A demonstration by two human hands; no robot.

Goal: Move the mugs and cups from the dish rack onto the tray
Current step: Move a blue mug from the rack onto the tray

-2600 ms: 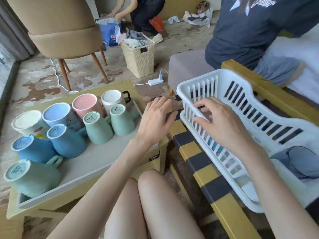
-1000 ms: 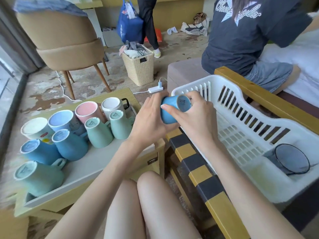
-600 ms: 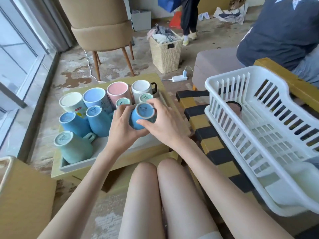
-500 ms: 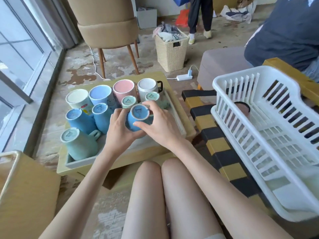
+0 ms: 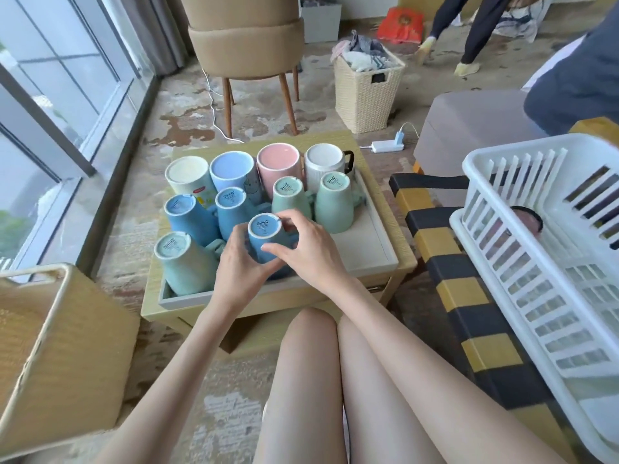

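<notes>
A blue mug (image 5: 264, 233) stands upside down at the front middle of the grey tray (image 5: 375, 242), among several other upturned mugs in blue, green, pink, cream and white. My left hand (image 5: 239, 266) wraps its left side and my right hand (image 5: 310, 251) wraps its right side. I cannot tell whether its rim touches the tray floor. The white dish rack (image 5: 522, 262) lies at the right on a yellow and black bench, with a pink cup (image 5: 527, 220) partly hidden behind its slats.
The tray sits on a low wooden table (image 5: 388, 152). A tan basket (image 5: 63, 346) stands at the near left, a chair (image 5: 248, 45) and wicker hamper (image 5: 366, 92) behind the table. A seated person (image 5: 576, 75) is at the far right, another person walks at the back.
Both hands lifted the blue mug out of the rack, carried it left over the tray and lowered it among the other mugs. My view swung left toward the tray.
</notes>
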